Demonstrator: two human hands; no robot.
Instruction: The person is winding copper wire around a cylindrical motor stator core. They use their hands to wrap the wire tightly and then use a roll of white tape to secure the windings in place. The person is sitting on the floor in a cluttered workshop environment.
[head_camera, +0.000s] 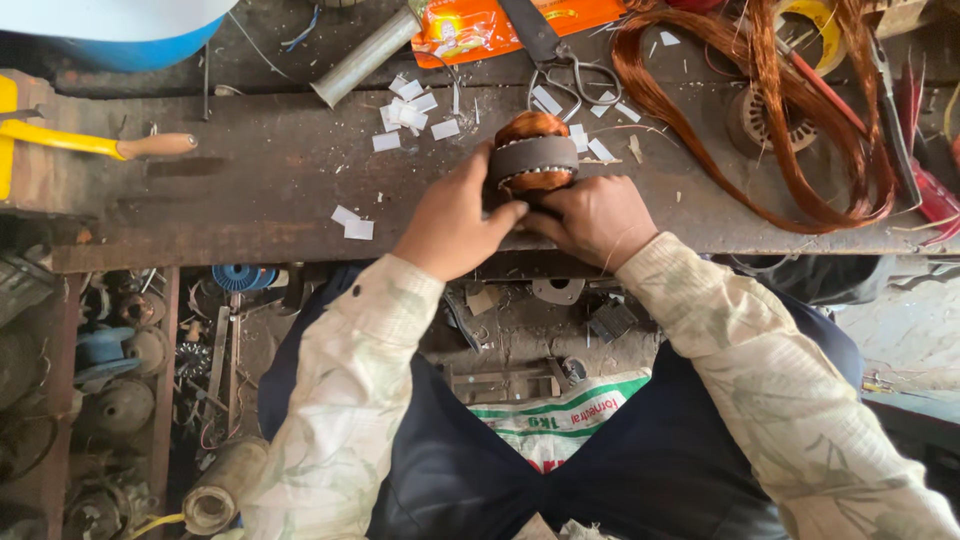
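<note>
Pale, leaf-patterned cloth covers both sleeves, which are bent in from the near edge toward the middle of the desk (250, 190), a dark, scuffed and rust-stained slab. A white printed sack (560, 420) is seen below, between dark trouser legs. At the desk's near edge a motor stator (532, 155) is stood on its side: a grey, ribbed metal ring banding bulged coils of glossy copper wire. The left hand (455, 220) is curled against its left flank, thumb pressed across the front, its grip closed on the ring. The right hand (595, 220) is cupped under the near right side, knuckles up, fingers folded on the stator as well. Small white paper slips (410, 110) are scattered just beyond, to the left. Farther off lie grey steel scissors (555, 55), a dull metal tube (365, 55) and an orange glossy packet (480, 25). A long loose hank of copper wire (790, 130) is looped at far right. A yellow tool with a wooden handle (100, 143) lies far left.
</note>
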